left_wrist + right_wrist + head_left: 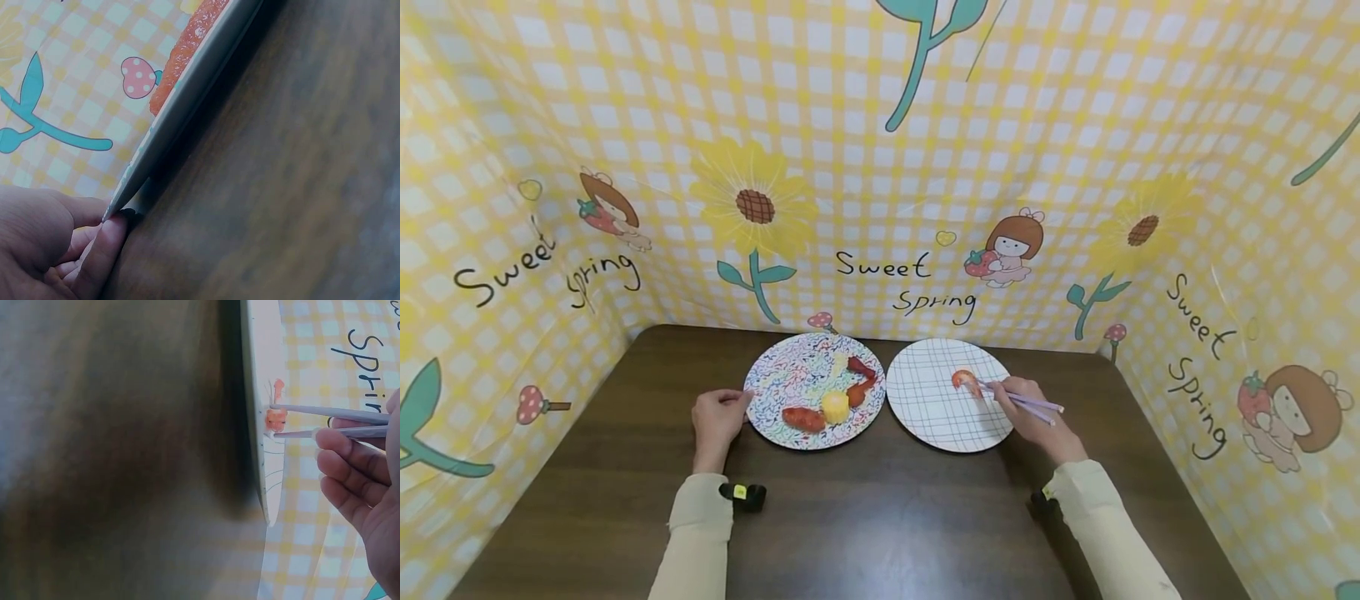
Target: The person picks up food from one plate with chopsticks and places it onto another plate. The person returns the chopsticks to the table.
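My right hand (1030, 410) holds a pair of light purple chopsticks (1033, 403). In the right wrist view the chopstick tips lie on either side of a shrimp (276, 419), which is on the white plate with a grid of lines (925, 417). My left hand (718, 417) pinches the left rim of the multicoloured patterned plate (782, 375) between thumb and fingers, clearest in the left wrist view. On that plate are a reddish-brown sausage-like piece (803, 419), a corn piece (835, 407), an orange-brown drumstick-like piece (859, 392), a dark red piece (861, 367) and a pale yellowish piece (841, 363).
Both plates stand side by side near the back of a dark brown wooden table (850, 533). A yellow checked cloth (865, 192) with flowers and lettering hangs behind and along both sides. Each wrist wears a black strap, such as the left strap (752, 497).
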{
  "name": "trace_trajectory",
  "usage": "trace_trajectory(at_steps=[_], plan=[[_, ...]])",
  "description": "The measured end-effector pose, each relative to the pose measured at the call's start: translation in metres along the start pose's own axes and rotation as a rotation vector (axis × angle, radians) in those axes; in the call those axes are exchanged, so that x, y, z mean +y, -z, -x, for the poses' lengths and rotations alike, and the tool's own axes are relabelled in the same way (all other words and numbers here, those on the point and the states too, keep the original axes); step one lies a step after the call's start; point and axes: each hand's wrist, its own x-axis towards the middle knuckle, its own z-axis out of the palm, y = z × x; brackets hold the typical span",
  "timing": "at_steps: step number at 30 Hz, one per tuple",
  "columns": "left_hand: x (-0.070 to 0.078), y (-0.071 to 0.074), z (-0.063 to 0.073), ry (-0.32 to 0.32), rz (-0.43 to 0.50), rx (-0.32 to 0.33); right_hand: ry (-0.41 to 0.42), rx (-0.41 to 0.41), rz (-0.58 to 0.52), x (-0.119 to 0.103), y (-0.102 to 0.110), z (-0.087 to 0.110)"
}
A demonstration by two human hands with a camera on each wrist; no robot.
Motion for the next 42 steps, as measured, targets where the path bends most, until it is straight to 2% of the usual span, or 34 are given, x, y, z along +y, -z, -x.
trace_trajectory(at_steps=[4,8,15,19,24,35,42], plan=[[-0.001,0.0,0.0,-0.008,0.002,0.003,-0.014,-0.003,-0.029,0.0,0.0,-0.006],[-0.002,0.0,0.0,-0.013,0.017,-0.002,-0.037,-0.038,-0.046,0.002,-0.001,-0.012],[-0.003,-0.001,0.001,-0.022,0.039,-0.009,-0.003,-0.088,-0.119,-0.003,-0.003,-0.021],[-0.002,-0.001,0.001,-0.025,0.041,-0.005,0.011,-0.126,-0.028,-0.003,-0.006,-0.022],[-0.003,-0.001,0.001,-0.024,0.037,-0.005,-0.018,-0.168,0.073,-0.004,-0.008,-0.022],[-0.001,0.001,0.002,-0.021,0.035,-0.009,0.098,-0.108,0.188,-0.014,-0.004,-0.021],[-0.002,0.0,0.001,-0.025,0.029,-0.001,0.181,-0.062,0.247,-0.01,-0.004,-0.02]])
